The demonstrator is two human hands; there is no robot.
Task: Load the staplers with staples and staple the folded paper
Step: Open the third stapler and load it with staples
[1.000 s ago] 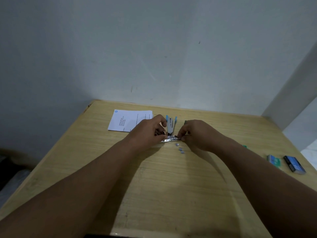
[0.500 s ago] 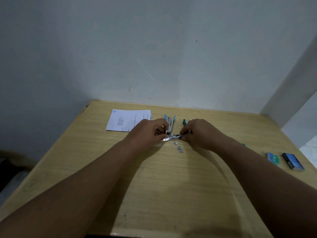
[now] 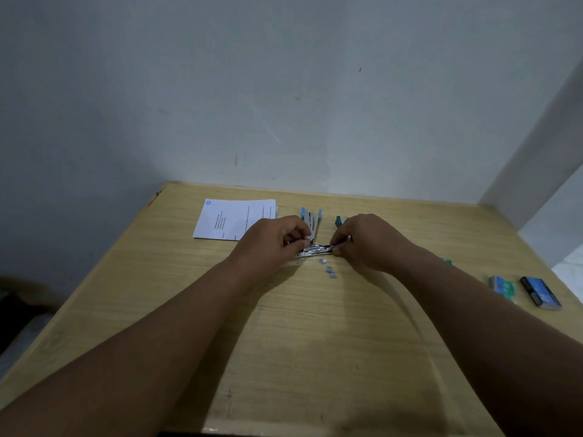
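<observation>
- Head view: shifted a little since earlier, left hand (image 3: 277,238) and right hand (image 3: 362,239), fingers pinched shut on opened blue stapler (image 3: 312,238), shiny metal rail flat.
- Right of folded paper (image 3: 235,222), on woodgrain table (image 3: 315,342).
- Just before stapler: tiny loose staples (image 3: 328,272).

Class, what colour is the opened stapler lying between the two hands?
Light blue and silver stapler, seen in the head view.

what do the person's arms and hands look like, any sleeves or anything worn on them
Both forearms are bare from the bottom edge of the view up to the wrists; no sleeve shows anywhere in frame. The left hand and right hand are bare too: no gloves, and no watch, bracelet or ring can be seen. The fingertips are too small and dim to tell more.
</observation>
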